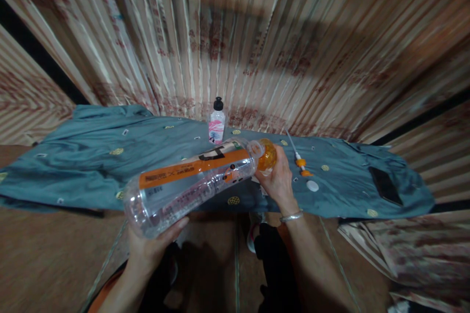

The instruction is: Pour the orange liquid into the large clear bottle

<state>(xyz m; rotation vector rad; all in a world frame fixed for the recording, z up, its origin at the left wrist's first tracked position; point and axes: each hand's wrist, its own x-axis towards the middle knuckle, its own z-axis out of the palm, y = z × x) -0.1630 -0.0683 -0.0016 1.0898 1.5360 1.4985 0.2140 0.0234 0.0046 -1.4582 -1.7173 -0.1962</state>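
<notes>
The left hand (152, 244) cups the base of a large clear plastic bottle (194, 183) from below, thumb laid along the bottom curve, fingers wrapped out of sight behind it. The bottle lies tilted, its base at 7 o'clock and its neck pointing toward 2 o'clock, with an orange label band running along its upper side and dark print beneath. The right hand (279, 181) is closed around the neck end, gripping a small orange-tinted container (267, 155) pressed against the bottle's mouth; whether the two openings actually touch is hidden by the fingers. A silver bracelet (292, 216) circles the right wrist.

Both hands hold the bottle just above a teal cloth (91, 166) dotted with small yellow and white motifs, spread across a low surface. At 12 o'clock from the bottle, on the cloth's far edge, stands a small white bottle (216, 124) with a black cap and pink label. At 3 o'clock from the right hand lies an orange pump head (301, 161) with its thin dip tube, and just beside it a white round cap (312, 186). Farther toward 3 o'clock a dark phone (385, 186) lies flat on the cloth. A ribbed printed sheet wall (257, 34) rises behind
</notes>
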